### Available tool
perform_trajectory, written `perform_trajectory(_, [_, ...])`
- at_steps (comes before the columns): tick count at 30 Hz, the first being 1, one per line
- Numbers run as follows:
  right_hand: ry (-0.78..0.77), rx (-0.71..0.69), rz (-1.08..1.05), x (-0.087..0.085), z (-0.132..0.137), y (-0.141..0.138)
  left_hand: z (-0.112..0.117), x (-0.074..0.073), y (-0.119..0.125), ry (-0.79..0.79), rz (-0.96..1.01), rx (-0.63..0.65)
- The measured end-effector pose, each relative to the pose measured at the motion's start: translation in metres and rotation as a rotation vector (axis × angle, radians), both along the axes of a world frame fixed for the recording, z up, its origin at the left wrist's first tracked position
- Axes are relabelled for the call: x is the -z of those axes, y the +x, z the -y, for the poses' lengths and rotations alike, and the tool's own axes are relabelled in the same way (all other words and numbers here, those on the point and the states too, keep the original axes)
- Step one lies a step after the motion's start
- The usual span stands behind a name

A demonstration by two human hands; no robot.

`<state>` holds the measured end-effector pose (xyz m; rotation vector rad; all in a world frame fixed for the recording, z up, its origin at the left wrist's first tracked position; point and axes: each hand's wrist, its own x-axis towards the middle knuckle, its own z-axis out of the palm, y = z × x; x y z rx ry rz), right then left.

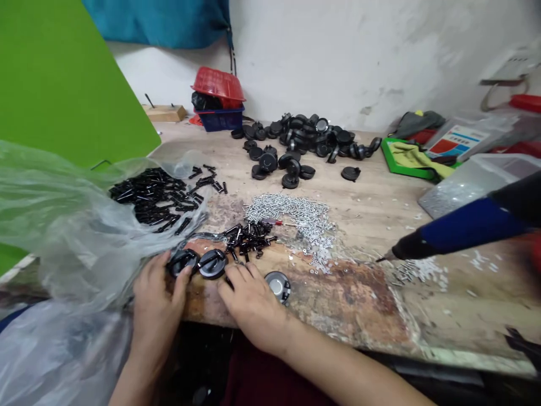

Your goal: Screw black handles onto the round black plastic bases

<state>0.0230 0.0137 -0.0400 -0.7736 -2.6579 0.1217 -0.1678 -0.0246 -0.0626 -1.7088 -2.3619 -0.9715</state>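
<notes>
My left hand (155,301) is curled around a black round knob (181,262) on the worn wooden workbench (338,299). Just beside it lies a second black knob (212,263), and the fingertips of my right hand (249,299) reach its lower edge. I cannot tell whether they grip it. A knob with a silver underside (278,286) lies to the right of that hand. Above my hands are small black parts (249,239), loose silver screws (291,214) and black rods (154,197) beside a clear plastic bag (80,225).
A heap of black knobs (304,138) covers the back of the bench. A blue-and-black electric screwdriver (465,225) hangs at right above scattered screws. A red basket on a blue crate (218,98), a green board (63,84) and a clear screw box (473,186) stand around the bench.
</notes>
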Motion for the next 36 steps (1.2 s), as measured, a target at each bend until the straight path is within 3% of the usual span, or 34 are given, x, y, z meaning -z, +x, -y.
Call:
perform_trajectory(3, [-0.025, 0.048, -0.147, -0.008, -0.007, 0.021, -0.005, -0.026, 0.019, 0.118, -0.109, -0.002])
perform_trajectory(5, [-0.017, 0.151, -0.26, -0.014, -0.014, 0.042, -0.019, -0.041, 0.042, 0.131, -0.111, 0.145])
perform_trajectory(7, [-0.008, 0.301, -0.305, -0.019, -0.023, 0.067, -0.041, -0.05, 0.067, 0.033, -0.153, 0.342])
perform_trajectory(10, [-0.02, 0.534, -0.214, -0.025, -0.037, 0.11, -0.078, -0.052, 0.101, -0.147, -0.294, 0.558])
perform_trajectory(14, [-0.125, 0.743, -0.025, -0.025, -0.052, 0.152, -0.11, -0.047, 0.126, -0.303, -0.504, 0.611])
perform_trajectory(18, [-0.224, 0.725, 0.065, -0.012, -0.063, 0.158, -0.121, -0.039, 0.133, -0.354, -0.544, 0.586])
perform_trajectory(24, [-0.301, 0.635, 0.101, -0.001, -0.074, 0.13, -0.121, -0.034, 0.136, -0.399, -0.54, 0.566])
perform_trajectory(27, [-0.301, 0.696, 0.13, -0.005, -0.079, 0.128, -0.123, -0.032, 0.138, -0.405, -0.5, 0.574])
perform_trajectory(32, [-0.261, 0.874, 0.175, -0.004, -0.083, 0.153, -0.128, -0.029, 0.134, -0.367, -0.373, 0.602])
perform_trajectory(36, [-0.291, 0.883, 0.194, 0.003, -0.082, 0.168, -0.129, -0.034, 0.127, -0.303, -0.207, 0.61])
